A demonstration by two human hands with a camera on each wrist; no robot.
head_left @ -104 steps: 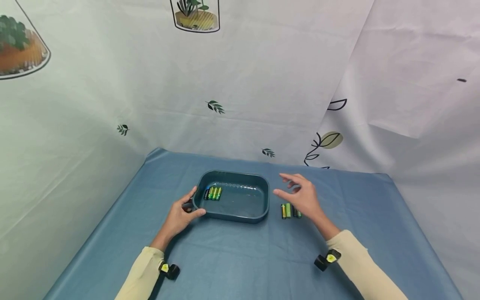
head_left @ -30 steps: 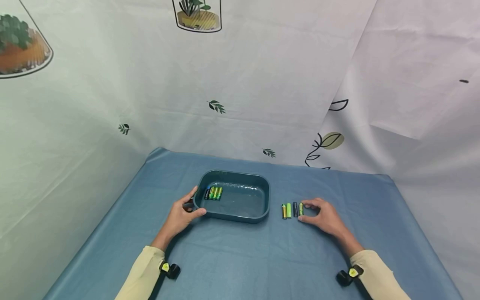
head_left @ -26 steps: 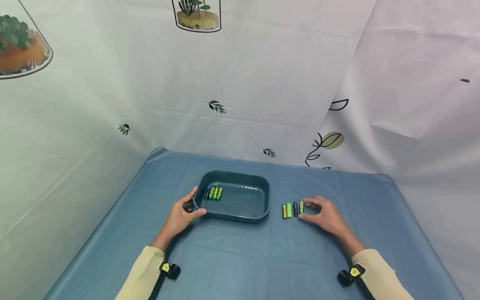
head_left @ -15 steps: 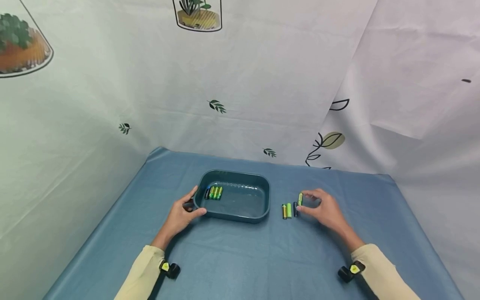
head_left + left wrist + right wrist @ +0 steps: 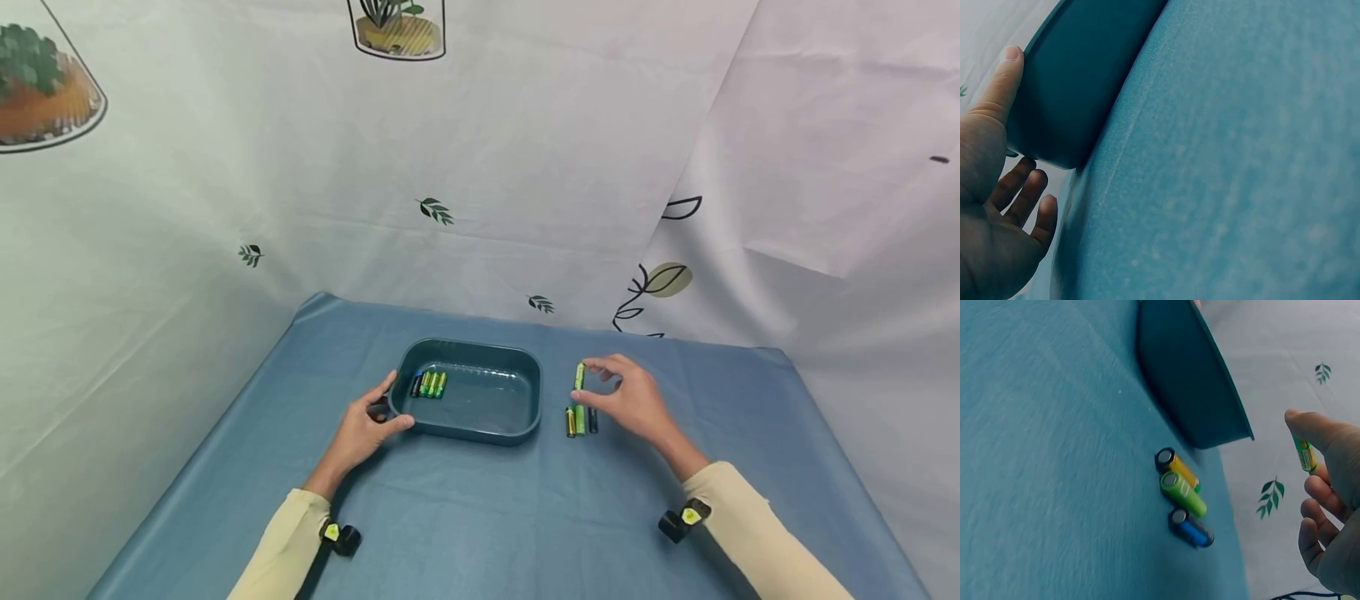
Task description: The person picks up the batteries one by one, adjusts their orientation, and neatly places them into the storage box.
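Observation:
Thumb and fingertips of my right hand pinch the ends of a green battery, lifted above the table to the right of a dark teal dish. Below that hand, three batteries lie side by side on the cloth: a black-and-gold battery, a light green battery and a dark battery with a blue sheen. My left hand grips the dish's left end, thumb on the front wall and fingers round by the side handle. Several batteries stand in a row inside the dish, at its left.
A blue cloth covers the table. Behind and at the sides hangs a pale printed curtain. Each wrist carries a small black camera, one on the left and one on the right.
My right hand went to the rightmost battery, pinched it, then raised it and carried it left and away from me. The left hand and the dish have stayed put.

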